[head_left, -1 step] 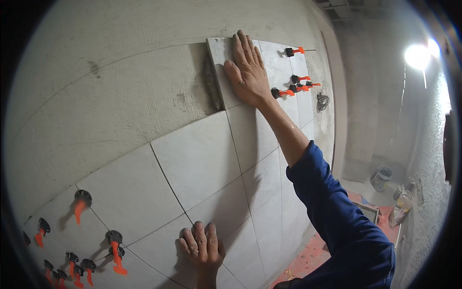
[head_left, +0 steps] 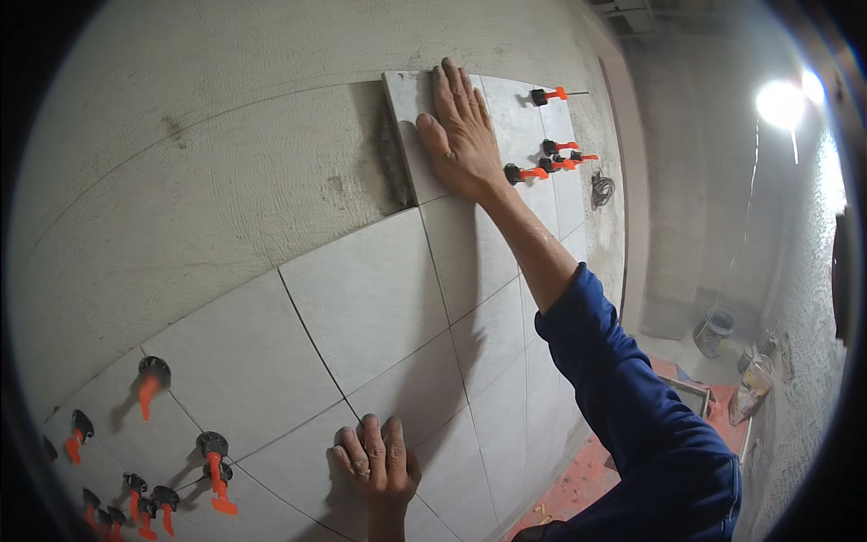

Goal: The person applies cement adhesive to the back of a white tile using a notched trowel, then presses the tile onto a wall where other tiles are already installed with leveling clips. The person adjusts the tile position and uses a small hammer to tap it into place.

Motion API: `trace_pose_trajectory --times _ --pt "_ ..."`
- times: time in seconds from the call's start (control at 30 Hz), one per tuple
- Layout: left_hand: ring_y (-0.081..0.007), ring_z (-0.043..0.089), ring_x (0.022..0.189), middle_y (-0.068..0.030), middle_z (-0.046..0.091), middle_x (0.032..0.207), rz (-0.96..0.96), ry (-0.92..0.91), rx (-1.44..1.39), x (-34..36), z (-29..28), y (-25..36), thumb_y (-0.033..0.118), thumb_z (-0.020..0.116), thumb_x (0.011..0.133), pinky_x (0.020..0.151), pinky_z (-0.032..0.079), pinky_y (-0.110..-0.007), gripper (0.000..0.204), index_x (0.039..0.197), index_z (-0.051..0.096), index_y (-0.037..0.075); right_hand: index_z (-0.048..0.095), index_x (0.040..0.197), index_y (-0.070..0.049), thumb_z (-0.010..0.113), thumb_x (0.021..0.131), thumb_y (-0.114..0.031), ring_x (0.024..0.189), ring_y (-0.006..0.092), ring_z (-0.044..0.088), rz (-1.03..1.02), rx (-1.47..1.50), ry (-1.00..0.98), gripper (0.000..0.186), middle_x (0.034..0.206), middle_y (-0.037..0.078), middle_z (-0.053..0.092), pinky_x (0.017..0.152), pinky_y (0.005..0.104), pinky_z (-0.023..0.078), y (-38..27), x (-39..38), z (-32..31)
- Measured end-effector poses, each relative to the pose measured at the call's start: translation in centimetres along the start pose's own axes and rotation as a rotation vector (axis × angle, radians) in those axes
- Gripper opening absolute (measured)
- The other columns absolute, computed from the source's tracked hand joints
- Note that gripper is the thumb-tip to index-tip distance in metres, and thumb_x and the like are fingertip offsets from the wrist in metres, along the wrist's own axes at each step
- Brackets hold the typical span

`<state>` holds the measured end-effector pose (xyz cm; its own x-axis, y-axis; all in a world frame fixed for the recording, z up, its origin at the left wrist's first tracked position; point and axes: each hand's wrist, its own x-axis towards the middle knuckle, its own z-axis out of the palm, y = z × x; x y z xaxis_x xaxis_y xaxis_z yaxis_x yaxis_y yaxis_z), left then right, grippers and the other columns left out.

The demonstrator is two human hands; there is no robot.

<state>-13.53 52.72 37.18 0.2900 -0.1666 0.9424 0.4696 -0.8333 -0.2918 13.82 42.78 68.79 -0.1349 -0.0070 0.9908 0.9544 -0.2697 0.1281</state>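
My right hand (head_left: 463, 144) lies flat on a light grey wall tile (head_left: 411, 149) in the top row, palm down with fingers stretched upward and thumb apart. That tile's left edge stands proud of the plaster, with dark adhesive showing behind it. Lower down, my left hand (head_left: 377, 461) rests its spread fingers on another tile (head_left: 298, 452), near a joint; part of its palm and thumb is hard to see. Neither hand holds anything. Beside my right hand, black and orange tile levelling clips (head_left: 524, 173) stick out of the joints.
More levelling clips (head_left: 217, 470) jut from the tiles at lower left. Bare plaster wall (head_left: 226, 181) spreads above the tiling. A coiled cable (head_left: 602, 190) hangs at the right. Beyond stand a bucket (head_left: 715, 332), a bag (head_left: 751, 388) and a bright lamp (head_left: 782, 104); the floor is reddish (head_left: 582, 479).
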Motion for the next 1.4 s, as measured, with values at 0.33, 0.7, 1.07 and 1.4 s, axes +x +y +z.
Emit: trace_pose_trajectory --times 0.33,0.7,1.07,1.4 --pt "-0.0453 0.027 0.146 -0.0236 0.058 0.134 -0.027 -0.023 -0.117 -1.5 -0.3 -0.1 0.004 0.051 0.088 0.115 0.02 -0.062 0.031 0.111 0.072 0.004 0.017 0.156 -0.004 0.031 0.098 -0.054 0.152 0.0323 0.005 0.072 -0.079 -0.031 0.078 0.163 0.016 0.015 0.124 0.0442 0.005 -1.0 -0.7 -0.4" --pt "-0.0458 0.028 0.145 -0.021 0.062 0.13 -0.049 0.007 -0.031 -2.4 0.5 0.3 0.006 0.053 0.086 0.118 0.014 -0.061 0.03 0.107 0.074 0.008 0.018 0.156 -0.003 0.029 0.098 -0.058 0.152 0.0332 0.006 0.095 -0.082 -0.029 0.081 0.163 0.016 0.014 0.124 0.0435 0.006 -0.6 -0.7 0.3" --pt "-0.0514 0.035 0.138 -0.0241 0.055 0.137 -0.04 -0.101 0.034 -1.7 -0.7 0.4 0.006 0.052 0.084 0.116 0.021 -0.064 0.034 0.113 0.069 0.007 0.011 0.156 -0.001 0.025 0.098 -0.061 0.152 0.034 0.005 -0.191 -0.059 0.156 0.085 0.162 0.022 0.011 0.124 0.0442 0.006 -2.6 1.0 -9.2" --pt "-0.0454 0.037 0.139 -0.0184 0.064 0.126 0.024 -0.005 0.023 -2.0 -0.2 -0.3 0.01 0.053 0.09 0.113 0.025 -0.06 0.027 0.107 0.073 0.011 0.017 0.154 0.003 0.029 0.098 -0.057 0.152 0.0346 0.008 0.321 -0.072 -0.026 0.084 0.162 0.022 0.017 0.124 0.0423 0.006 -2.4 -1.1 -0.7"
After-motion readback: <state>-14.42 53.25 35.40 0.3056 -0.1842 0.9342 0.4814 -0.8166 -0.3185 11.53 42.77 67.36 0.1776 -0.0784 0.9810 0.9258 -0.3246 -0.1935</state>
